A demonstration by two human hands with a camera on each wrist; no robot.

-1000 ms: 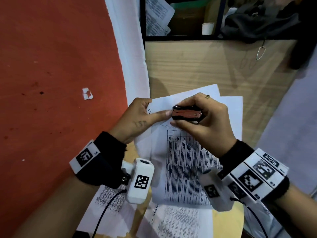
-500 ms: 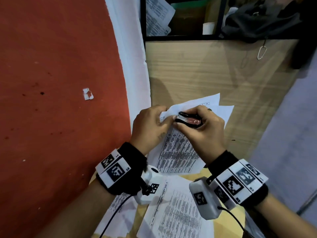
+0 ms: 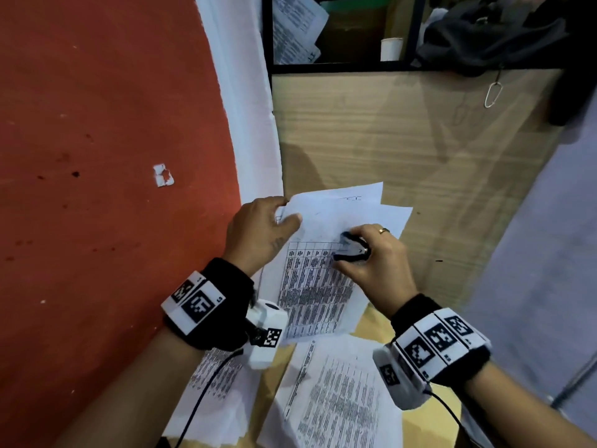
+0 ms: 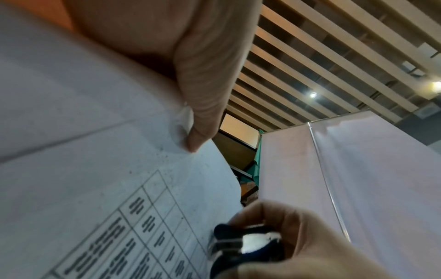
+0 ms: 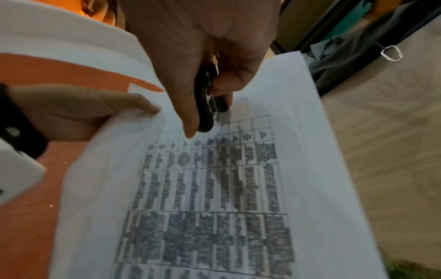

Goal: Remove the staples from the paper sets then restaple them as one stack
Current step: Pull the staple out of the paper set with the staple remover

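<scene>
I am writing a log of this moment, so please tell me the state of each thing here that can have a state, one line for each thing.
Left hand: pinches the top corner of the held paper set.
Right hand: grips the staple remover.
Staple remover: held over the table print, away from the corner.
Held paper set: lifted, sheets fanned at the top.
Loose papers: lying flat on the table.

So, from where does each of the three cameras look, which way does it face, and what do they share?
Head: worn on the head, faces down and forward; shows both forearms, the left hand pinching the paper set, the right hand holding the staple remover.
Left wrist: under the left hand, faces upward along the thumb toward a slatted ceiling.
Right wrist: faces down along the right hand onto the printed table.
Shared: all show the paper set, staple remover and both hands.
</scene>
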